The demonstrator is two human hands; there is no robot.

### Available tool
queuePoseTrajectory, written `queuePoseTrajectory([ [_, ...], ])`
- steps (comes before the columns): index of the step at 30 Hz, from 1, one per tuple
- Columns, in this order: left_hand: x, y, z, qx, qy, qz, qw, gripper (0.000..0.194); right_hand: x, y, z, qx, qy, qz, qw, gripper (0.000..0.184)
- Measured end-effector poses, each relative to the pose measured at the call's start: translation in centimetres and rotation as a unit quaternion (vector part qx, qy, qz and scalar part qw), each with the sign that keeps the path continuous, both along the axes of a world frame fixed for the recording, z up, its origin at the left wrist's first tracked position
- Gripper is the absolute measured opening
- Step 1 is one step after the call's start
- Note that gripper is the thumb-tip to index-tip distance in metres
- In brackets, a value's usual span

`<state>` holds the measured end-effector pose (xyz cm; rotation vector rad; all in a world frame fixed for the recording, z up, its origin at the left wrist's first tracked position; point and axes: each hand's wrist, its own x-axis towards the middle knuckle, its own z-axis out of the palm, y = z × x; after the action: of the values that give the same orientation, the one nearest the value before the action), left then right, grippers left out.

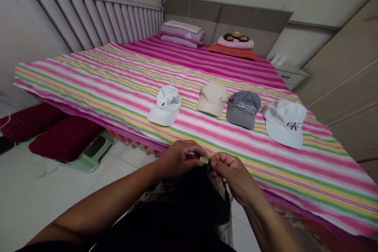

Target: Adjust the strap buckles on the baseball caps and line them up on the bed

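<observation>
Both my hands meet over a black cap [201, 197] held in front of me at the bed's near edge. My left hand [180, 158] is closed, its fingers pinching the cap's strap at a small pale buckle [204, 160]. My right hand [228, 173] is closed too, pinching the strap from the other side. On the striped bed sheet [118, 82] lie several caps in a row: a white one [165, 105], a beige one [212, 98], a grey one [243, 108] and a white one with black letters [285, 123].
Folded purple bedding [183, 33] and a pink and orange pillow stack [234, 45] sit by the headboard. A slatted rail [88, 15] runs along the bed's far left side. Dark red cushions on a green stool [65, 138] stand on the tiled floor at left. A nightstand [291, 75] and wardrobe stand at right.
</observation>
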<state>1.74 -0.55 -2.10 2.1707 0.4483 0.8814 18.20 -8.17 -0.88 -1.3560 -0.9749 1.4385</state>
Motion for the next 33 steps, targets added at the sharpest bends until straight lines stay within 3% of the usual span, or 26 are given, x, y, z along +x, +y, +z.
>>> queuePoseTrajectory([
  [10,0.0,0.0,-0.1,-0.009,0.016,0.001,1.0,0.019,0.7,-0.2,-0.1,0.0,0.025,0.059,0.998,0.023],
  [20,0.0,0.3,0.7,-0.02,0.041,-0.022,0.999,0.019,0.3,-0.2,-0.2,-0.004,0.037,0.025,0.999,0.021],
  [22,0.1,0.1,0.7,-0.081,0.035,-0.013,0.996,0.021,0.2,-0.2,-0.2,0.028,-0.004,0.007,1.0,0.023],
  [24,0.3,-0.1,0.5,-0.204,0.014,-0.017,0.979,0.022,0.0,-0.3,-0.2,0.085,-0.09,-0.005,0.992,0.031],
  [28,0.5,-0.3,0.0,-0.463,-0.061,-0.056,0.883,0.023,-0.5,-0.5,-0.4,0.185,-0.268,0.008,0.945,0.016],
  [30,0.6,-0.1,-0.3,-0.517,-0.088,-0.054,0.85,0.023,-0.6,-0.6,-0.5,0.218,-0.327,0.008,0.92,0.012],
  [33,0.7,0.0,-0.4,-0.543,-0.098,-0.042,0.833,0.021,-0.8,-0.6,-0.3,0.27,-0.402,0.006,0.875,0.013],
])
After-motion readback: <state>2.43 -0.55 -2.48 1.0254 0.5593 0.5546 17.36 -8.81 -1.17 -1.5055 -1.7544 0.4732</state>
